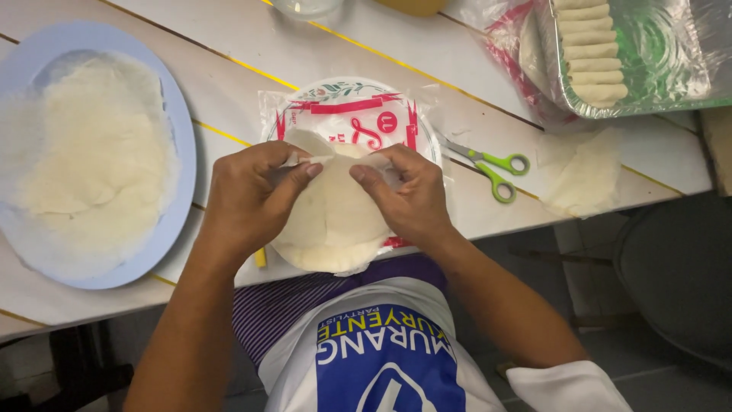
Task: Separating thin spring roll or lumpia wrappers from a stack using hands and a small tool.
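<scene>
Hands meet at table centre: your left hand (252, 194) and right hand (408, 200) both pinch top edge of thin round wrapper (335, 217), fingertips closed on it. Wrapper stack lies on plastic packet (347, 114). Blue plate (179, 137) with wrappers at 9 o'clock. Green scissors (492, 169) at 3 o'clock. Foil tray (648, 61) with rolls at 1 o'clock.

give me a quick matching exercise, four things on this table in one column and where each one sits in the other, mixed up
Things:
1. blue plate
2. scissors
3. foil tray
4. wrapper stack

Places:
A. far right corner, holding rolled pieces
B. left side, with a wrapper spread on it
C. between the two hands, at the near edge
D. just right of the round packet, green handles

Pairs: 1-B, 2-D, 3-A, 4-C
</scene>
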